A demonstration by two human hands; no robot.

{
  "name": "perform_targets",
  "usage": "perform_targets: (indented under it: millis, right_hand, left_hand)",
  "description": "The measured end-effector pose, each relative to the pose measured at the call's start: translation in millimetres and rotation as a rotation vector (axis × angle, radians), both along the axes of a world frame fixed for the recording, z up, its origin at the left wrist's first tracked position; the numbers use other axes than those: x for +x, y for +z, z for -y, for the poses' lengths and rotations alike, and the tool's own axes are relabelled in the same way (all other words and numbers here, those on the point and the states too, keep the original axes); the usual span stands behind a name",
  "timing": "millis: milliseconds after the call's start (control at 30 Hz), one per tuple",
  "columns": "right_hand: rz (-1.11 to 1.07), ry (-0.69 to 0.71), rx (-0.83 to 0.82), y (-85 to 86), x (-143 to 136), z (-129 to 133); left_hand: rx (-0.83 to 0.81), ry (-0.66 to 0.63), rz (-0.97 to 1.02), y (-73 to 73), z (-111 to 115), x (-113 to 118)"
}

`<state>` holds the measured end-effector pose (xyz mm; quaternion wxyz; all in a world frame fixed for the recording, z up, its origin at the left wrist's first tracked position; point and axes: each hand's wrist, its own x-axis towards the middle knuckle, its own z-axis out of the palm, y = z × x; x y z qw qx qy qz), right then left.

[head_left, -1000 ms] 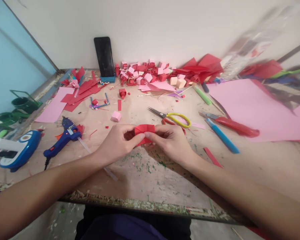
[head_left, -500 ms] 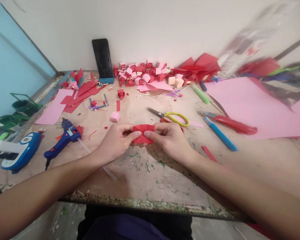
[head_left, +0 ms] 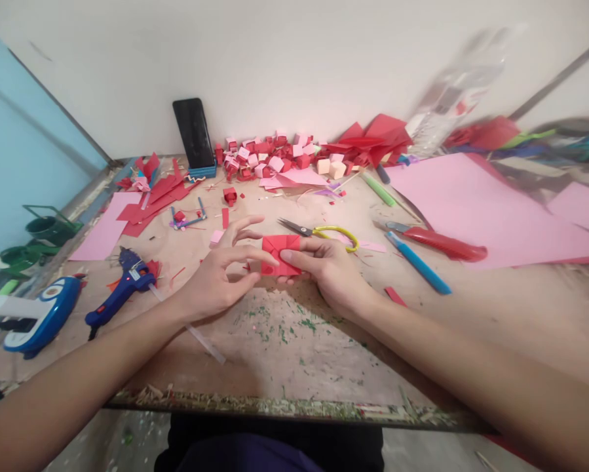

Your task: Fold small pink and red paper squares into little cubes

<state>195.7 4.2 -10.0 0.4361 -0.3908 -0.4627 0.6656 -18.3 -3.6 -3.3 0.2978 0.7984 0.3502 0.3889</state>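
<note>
Red paper in right fingers, bottle label illegible

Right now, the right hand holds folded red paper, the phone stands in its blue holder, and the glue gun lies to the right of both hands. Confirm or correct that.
Not quite: the head view shows the glue gun left of both the left hand and the right hand, which does hold folded red paper. The phone stands in its blue holder.
</note>
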Motion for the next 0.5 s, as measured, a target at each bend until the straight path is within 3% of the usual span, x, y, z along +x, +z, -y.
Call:
perform_targets:
  millis: [200, 500]
  right_hand:
    - [-0.037, 0.021, -0.008, -1.9, 0, 1]
    - [0.038, 0.063, 0.046, 1.0, 0, 1]
  left_hand:
    - [0.045, -0.001, -0.033, -6.3, 0, 1]
    - [-0.099, 0.103, 0.167, -9.3, -1, 7]
